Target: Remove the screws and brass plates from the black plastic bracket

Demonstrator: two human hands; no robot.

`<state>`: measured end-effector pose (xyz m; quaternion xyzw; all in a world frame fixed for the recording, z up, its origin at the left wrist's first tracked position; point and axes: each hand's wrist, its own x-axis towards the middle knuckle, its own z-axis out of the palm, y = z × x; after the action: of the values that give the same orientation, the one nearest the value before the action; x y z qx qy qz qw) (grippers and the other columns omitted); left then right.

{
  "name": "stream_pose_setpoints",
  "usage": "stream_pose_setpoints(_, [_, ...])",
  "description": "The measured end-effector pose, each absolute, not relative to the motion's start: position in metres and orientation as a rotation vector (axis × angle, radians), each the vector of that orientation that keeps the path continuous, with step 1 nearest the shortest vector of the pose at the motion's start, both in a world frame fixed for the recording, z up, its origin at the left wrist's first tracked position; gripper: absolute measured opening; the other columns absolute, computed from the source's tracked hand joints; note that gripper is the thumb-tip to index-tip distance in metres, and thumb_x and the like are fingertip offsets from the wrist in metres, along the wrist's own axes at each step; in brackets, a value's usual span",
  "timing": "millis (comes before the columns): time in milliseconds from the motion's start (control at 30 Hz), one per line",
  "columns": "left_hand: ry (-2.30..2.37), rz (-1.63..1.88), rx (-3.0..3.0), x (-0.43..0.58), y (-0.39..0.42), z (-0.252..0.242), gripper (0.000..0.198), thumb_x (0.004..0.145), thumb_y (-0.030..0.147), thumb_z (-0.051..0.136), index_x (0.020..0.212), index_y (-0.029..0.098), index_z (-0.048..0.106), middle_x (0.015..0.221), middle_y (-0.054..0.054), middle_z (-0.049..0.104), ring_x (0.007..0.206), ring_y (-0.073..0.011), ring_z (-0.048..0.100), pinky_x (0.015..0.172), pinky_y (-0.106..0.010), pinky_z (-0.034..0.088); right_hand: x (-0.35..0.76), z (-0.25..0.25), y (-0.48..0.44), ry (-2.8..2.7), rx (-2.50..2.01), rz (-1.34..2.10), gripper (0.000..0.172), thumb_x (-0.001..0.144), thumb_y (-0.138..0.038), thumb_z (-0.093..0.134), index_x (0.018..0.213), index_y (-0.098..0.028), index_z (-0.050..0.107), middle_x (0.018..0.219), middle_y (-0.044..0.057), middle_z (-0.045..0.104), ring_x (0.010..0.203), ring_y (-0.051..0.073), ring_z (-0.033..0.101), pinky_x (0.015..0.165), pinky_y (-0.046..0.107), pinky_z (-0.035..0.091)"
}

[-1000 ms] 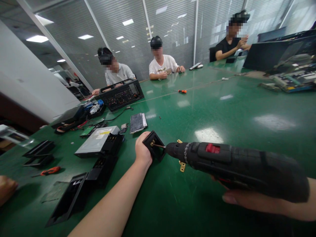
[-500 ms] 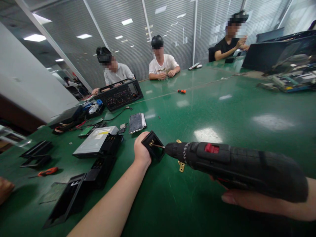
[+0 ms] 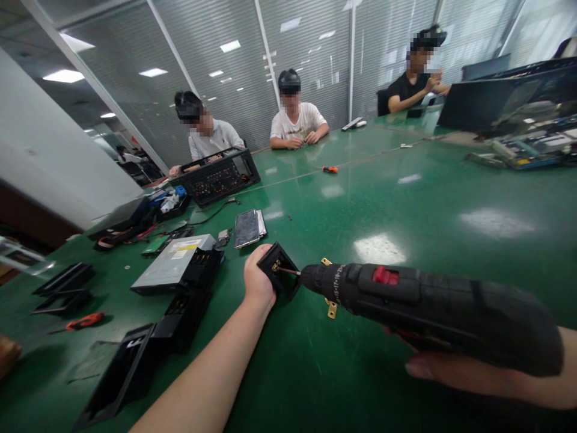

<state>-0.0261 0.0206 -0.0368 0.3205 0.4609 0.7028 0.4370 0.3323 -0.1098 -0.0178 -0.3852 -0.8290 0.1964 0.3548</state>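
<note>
My left hand (image 3: pixel 258 278) is wrapped around a small black plastic housing (image 3: pixel 285 282) with brass-coloured parts inside, tilted above the green table. My right hand (image 3: pixel 478 374) grips a black cordless drill (image 3: pixel 433 307) with a red switch on top; its body hides most of my fingers. The drill's thin bit (image 3: pixel 288 271) reaches into the housing at the brass parts; whether it turns I cannot tell. Partly hidden behind the drill, a brass plate (image 3: pixel 332 310) with holes lies on the table.
Left of my forearm are a silver optical drive (image 3: pixel 169 264), black plastic housings (image 3: pixel 183 313) and an orange screwdriver (image 3: pixel 85 321). Beyond lie a flat metal-framed part (image 3: pixel 247 228) and another screwdriver (image 3: pixel 330 169). Across the table (image 3: pixel 428 210), several people sit near a black chassis (image 3: pixel 220 175).
The view has shifted slightly. Both hands, the housing and the drill keep nearly the same pose, with the bit still in the housing.
</note>
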Motion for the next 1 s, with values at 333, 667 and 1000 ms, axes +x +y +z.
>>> stream_pose_setpoints(333, [1.151, 1.744, 0.8, -0.025, 0.022, -0.038, 0.024, 0.066, 0.042, 0.084, 0.073, 0.022, 0.072, 0.069, 0.003, 0.066, 0.067, -0.017, 0.063, 0.069, -0.03, 0.053, 0.32, 0.0, -0.121, -2.112, -1.177, 0.512, 0.065, 0.077, -0.058, 0.091, 0.14, -0.042, 0.085, 0.12, 0.0, 0.094, 0.105, 0.032, 0.092, 0.088, 0.037, 0.077])
stream_pose_setpoints(667, [1.133, 1.756, 0.798, -0.028, 0.024, -0.041, 0.023, 0.066, 0.04, 0.084, 0.074, 0.021, 0.073, 0.071, 0.002, 0.068, 0.068, -0.0169, 0.065, 0.07, -0.03, 0.054, 0.302, 0.019, -0.11, -2.193, -0.861, 0.687, 0.067, 0.097, -0.055, 0.081, 0.163, -0.051, 0.067, 0.104, -0.006, 0.094, 0.079, 0.025, 0.091, 0.077, 0.029, 0.077])
stream_pose_setpoints(1000, [1.131, 1.731, 0.79, -0.028, 0.024, -0.041, 0.024, 0.067, 0.042, 0.084, 0.075, 0.022, 0.074, 0.07, 0.002, 0.068, 0.066, -0.0172, 0.064, 0.069, -0.03, 0.055, 0.323, 0.003, -0.117, -2.159, -1.154, 0.462, 0.061, 0.082, -0.063, 0.089, 0.14, -0.047, 0.085, 0.118, -0.001, 0.094, 0.1, 0.031, 0.092, 0.089, 0.036, 0.077])
